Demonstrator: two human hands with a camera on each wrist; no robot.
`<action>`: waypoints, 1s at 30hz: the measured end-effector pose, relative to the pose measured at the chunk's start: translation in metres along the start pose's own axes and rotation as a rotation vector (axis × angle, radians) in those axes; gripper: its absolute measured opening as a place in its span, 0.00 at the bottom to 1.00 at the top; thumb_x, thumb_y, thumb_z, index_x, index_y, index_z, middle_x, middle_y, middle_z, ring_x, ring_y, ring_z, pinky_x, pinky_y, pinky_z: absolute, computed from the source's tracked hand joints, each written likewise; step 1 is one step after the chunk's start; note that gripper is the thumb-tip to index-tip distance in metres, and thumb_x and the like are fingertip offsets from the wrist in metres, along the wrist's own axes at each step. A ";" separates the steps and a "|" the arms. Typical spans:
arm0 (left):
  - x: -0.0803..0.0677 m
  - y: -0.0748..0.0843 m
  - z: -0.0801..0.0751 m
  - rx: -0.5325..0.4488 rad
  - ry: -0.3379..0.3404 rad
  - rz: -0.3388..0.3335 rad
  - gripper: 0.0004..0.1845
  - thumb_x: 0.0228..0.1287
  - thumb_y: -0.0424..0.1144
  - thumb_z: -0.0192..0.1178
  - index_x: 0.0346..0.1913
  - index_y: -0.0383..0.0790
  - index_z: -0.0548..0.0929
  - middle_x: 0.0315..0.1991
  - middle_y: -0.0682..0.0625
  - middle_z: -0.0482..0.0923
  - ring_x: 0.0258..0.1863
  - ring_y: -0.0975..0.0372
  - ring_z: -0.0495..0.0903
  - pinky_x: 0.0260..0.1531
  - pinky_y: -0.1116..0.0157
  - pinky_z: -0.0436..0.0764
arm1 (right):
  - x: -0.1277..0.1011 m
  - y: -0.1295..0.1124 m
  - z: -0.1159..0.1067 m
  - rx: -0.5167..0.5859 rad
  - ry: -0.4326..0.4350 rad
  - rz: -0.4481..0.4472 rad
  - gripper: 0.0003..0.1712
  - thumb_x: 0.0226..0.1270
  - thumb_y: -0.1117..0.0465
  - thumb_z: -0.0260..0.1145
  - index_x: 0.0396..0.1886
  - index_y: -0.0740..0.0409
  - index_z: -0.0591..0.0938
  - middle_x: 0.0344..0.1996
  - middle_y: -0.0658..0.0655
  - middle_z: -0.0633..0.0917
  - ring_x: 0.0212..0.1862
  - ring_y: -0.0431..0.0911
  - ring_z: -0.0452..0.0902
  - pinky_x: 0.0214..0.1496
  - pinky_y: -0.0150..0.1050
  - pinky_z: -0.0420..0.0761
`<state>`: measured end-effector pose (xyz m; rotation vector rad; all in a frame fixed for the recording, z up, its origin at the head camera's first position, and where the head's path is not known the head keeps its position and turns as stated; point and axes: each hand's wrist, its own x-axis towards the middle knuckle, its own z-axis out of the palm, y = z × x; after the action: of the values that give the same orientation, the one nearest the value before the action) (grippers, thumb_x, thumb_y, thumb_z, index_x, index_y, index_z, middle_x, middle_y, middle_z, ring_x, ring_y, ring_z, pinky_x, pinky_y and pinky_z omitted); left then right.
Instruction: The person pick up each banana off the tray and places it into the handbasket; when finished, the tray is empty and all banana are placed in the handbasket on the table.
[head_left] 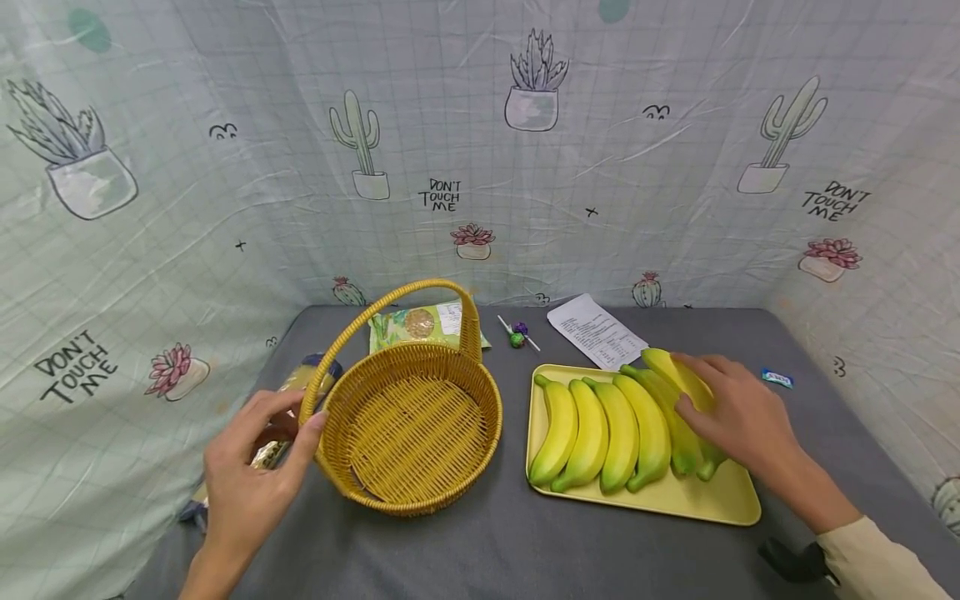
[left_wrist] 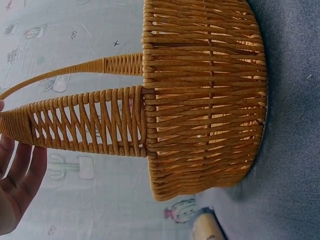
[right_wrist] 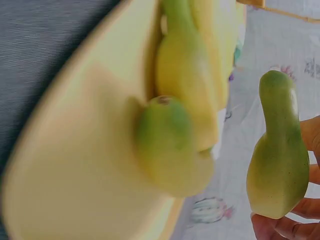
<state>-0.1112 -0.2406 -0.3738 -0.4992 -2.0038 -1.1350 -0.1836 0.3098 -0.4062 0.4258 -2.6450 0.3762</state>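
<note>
**Inspector:** Count on the yellow tray [head_left: 720, 500]?

**Clerk:** Six bananas in one row. Five lie flat on the tray; the sixth, the rightmost banana [head_left: 678, 377], is under the right hand [head_left: 738, 417]. The tray sits on the grey desk [head_left: 525, 550], right of centre.

**Inspector:** State of that grip?

**Clerk:** Fingers curled over the rightmost banana from above and closed round it. The right wrist view shows its green end [right_wrist: 278, 165] standing apart from the others, with fingertips [right_wrist: 280, 227] beneath it.

**Inspector:** The left hand?

**Clerk:** The left hand [head_left: 251, 475] is at the near-left rim of one wicker basket [head_left: 416, 425], thumb and fingers spread about the base of the handle [head_left: 352, 329]. The left wrist view shows relaxed fingers [left_wrist: 20, 175] lying just beside the handle, not wrapped round it. That grip is wide and holds nothing.

**Inspector:** Basket contents?

**Clerk:** Only the woven bottom shows. The basket stands upright on the desk, just left of the tray, not touching it.

**Inspector:** Other items?

**Clerk:** One green snack packet [head_left: 420, 325] behind the basket, one lollipop [head_left: 517, 335], one printed paper [head_left: 596, 332], one small blue wrapper [head_left: 777, 379], and one packet [head_left: 300, 392] partly hidden at the left hand.
</note>
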 end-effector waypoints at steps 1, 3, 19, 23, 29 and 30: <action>0.000 0.000 0.000 -0.001 0.000 0.001 0.17 0.58 0.18 0.72 0.51 0.31 0.89 0.35 0.47 0.80 0.28 0.65 0.77 0.34 0.78 0.82 | 0.004 -0.003 -0.001 0.002 0.009 -0.019 0.32 0.61 0.59 0.74 0.67 0.58 0.83 0.53 0.69 0.84 0.45 0.64 0.82 0.25 0.56 0.81; 0.000 0.000 0.000 0.003 -0.002 0.002 0.17 0.59 0.18 0.72 0.50 0.31 0.89 0.35 0.47 0.80 0.28 0.65 0.78 0.34 0.78 0.82 | 0.011 -0.009 -0.002 0.011 0.021 -0.053 0.32 0.61 0.60 0.74 0.67 0.57 0.83 0.53 0.68 0.84 0.45 0.63 0.82 0.25 0.55 0.81; -0.003 0.001 0.002 0.041 0.020 0.032 0.16 0.59 0.20 0.73 0.51 0.30 0.89 0.35 0.47 0.80 0.29 0.67 0.80 0.33 0.79 0.82 | 0.050 -0.068 -0.008 0.066 0.007 -0.199 0.32 0.60 0.63 0.71 0.67 0.53 0.84 0.54 0.62 0.85 0.49 0.59 0.82 0.19 0.42 0.74; -0.002 0.002 0.003 0.020 0.029 0.038 0.16 0.59 0.20 0.73 0.51 0.28 0.88 0.35 0.46 0.80 0.29 0.67 0.80 0.33 0.79 0.82 | 0.055 -0.082 -0.004 0.077 -0.009 -0.220 0.31 0.62 0.62 0.70 0.68 0.52 0.84 0.53 0.60 0.85 0.49 0.58 0.81 0.19 0.41 0.74; -0.002 0.003 0.004 0.026 0.036 0.030 0.16 0.59 0.19 0.73 0.51 0.29 0.89 0.35 0.46 0.81 0.30 0.66 0.79 0.34 0.79 0.82 | 0.062 -0.103 0.004 0.097 -0.018 -0.273 0.31 0.63 0.60 0.71 0.68 0.50 0.85 0.54 0.58 0.85 0.44 0.53 0.81 0.16 0.36 0.70; -0.003 0.003 0.004 0.031 0.035 0.025 0.16 0.59 0.20 0.73 0.51 0.30 0.89 0.36 0.46 0.81 0.30 0.66 0.79 0.34 0.78 0.83 | 0.063 -0.107 0.006 0.104 -0.021 -0.278 0.31 0.63 0.60 0.71 0.68 0.49 0.85 0.55 0.58 0.85 0.44 0.53 0.81 0.16 0.36 0.70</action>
<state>-0.1093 -0.2357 -0.3757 -0.4836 -1.9766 -1.0888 -0.2023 0.1956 -0.3618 0.8227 -2.5461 0.4215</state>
